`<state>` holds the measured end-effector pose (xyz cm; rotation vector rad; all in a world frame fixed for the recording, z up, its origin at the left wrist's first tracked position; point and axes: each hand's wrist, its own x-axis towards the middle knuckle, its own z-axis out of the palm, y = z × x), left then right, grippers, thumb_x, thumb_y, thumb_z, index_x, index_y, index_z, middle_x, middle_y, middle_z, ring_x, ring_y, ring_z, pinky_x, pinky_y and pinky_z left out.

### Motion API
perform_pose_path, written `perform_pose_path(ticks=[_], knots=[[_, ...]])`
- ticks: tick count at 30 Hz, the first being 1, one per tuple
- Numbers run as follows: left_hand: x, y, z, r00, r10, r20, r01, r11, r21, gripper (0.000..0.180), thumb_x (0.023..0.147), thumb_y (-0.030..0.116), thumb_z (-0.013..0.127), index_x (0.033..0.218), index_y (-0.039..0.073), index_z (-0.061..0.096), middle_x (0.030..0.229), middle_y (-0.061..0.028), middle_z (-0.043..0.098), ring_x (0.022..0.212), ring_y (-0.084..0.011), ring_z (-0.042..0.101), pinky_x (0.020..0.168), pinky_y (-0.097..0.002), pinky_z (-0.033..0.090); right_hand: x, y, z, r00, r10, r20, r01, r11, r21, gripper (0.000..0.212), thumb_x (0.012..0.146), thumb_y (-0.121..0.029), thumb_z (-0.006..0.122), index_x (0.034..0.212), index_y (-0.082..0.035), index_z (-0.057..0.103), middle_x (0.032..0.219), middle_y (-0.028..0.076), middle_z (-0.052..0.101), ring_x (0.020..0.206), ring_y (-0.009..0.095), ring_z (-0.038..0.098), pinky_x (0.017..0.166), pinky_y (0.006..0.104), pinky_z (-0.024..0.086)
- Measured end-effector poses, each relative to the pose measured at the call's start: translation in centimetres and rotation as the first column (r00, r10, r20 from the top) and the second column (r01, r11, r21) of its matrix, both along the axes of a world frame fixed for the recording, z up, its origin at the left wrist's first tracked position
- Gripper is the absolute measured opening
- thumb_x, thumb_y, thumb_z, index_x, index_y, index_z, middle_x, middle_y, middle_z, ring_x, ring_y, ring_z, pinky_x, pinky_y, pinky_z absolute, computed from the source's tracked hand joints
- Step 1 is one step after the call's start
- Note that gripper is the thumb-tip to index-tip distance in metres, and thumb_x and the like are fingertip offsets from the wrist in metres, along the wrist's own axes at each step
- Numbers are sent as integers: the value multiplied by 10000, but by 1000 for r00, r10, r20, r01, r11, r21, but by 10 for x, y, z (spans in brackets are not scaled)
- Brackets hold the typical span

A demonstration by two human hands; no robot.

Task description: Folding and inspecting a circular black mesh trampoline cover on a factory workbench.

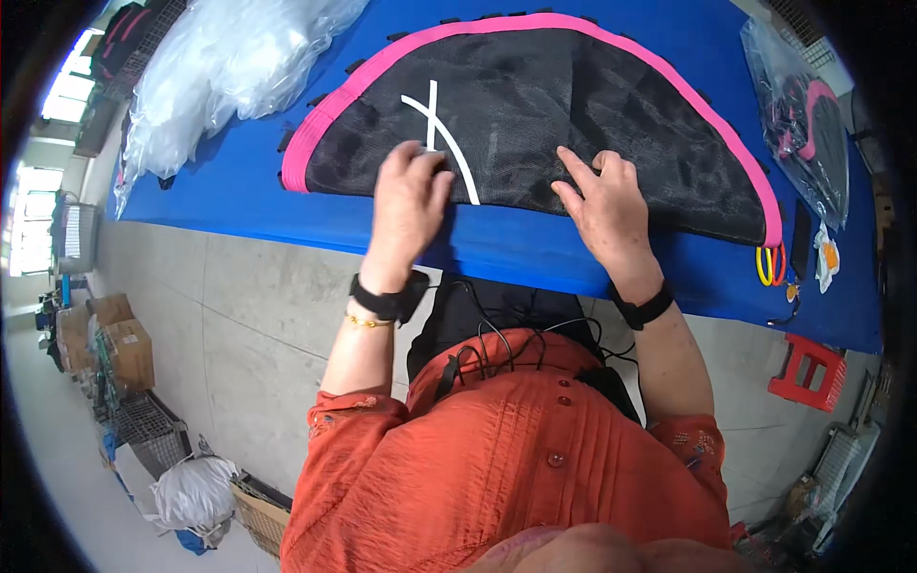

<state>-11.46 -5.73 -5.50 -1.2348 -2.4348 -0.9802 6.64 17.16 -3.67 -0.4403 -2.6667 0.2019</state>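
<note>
A black mesh sheet [525,105], half-round in outline, lies flat on the blue-covered table [325,215] with its straight edge toward me. Wide pink binding [659,62] with small black tabs runs along its curve. Two white strips [458,162], one straight and one curved, cross on its left part. My left hand [411,196] rests over the lower end of the straight strip, fingers bent and spread, slightly blurred. What lies beneath its fingertips is hidden. To the right, my right hand [607,201] touches the mesh near its straight edge, index finger and thumb stretched apart, holding nothing.
Clear plastic bags [239,67] are heaped at the far left of the table. A bagged black-and-pink item [802,124] lies far right. Nearer are yellow and red rings [769,265] and a dark flat object [800,237]. A red stool [808,372] stands below.
</note>
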Motion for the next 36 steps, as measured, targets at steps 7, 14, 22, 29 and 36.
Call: perform_pose_path(ticks=[7,14,22,29,36], knots=[[-36,-53,-11,969,236,-74,-246,951,-188,482,1015,265,722,1421,14,654,1579,-297,513,1507,-494,420,1239,-537,388,-1,-1,5,999,-10,41,11,1000,-11,462,926,-322,816,1365,-205,739,1105,137,608,1049,338,616,854,422,603],[-34,-49,-12,970,232,-77,-242,955,-171,467,1016,226,718,1408,-18,652,1559,-303,532,1497,-504,433,1235,-548,392,0,-4,3,999,-23,22,23,1000,-13,462,921,-312,822,1361,-193,743,1103,137,608,1050,334,619,852,424,606],[32,21,29,986,45,-161,-46,999,0,243,919,36,735,1160,36,702,1128,-186,670,1059,-418,648,920,-499,533,2,-1,0,999,-32,15,32,999,-17,484,913,-294,837,1381,-217,737,1112,115,608,1050,311,627,820,414,616],[61,63,14,993,-72,95,73,997,-3,161,897,101,804,1007,29,712,918,-164,646,868,-394,652,756,-484,537,0,-3,1,1000,-23,-10,23,999,-29,462,915,-307,824,1351,-173,753,1080,145,602,1021,341,614,857,416,587],[46,58,12,923,-131,363,142,990,-2,129,863,64,761,953,10,685,901,-172,643,881,-388,661,805,-485,543,2,-2,3,1000,-20,-4,19,999,-48,463,926,-317,815,1360,-170,748,1092,152,605,1037,344,610,896,414,575]])
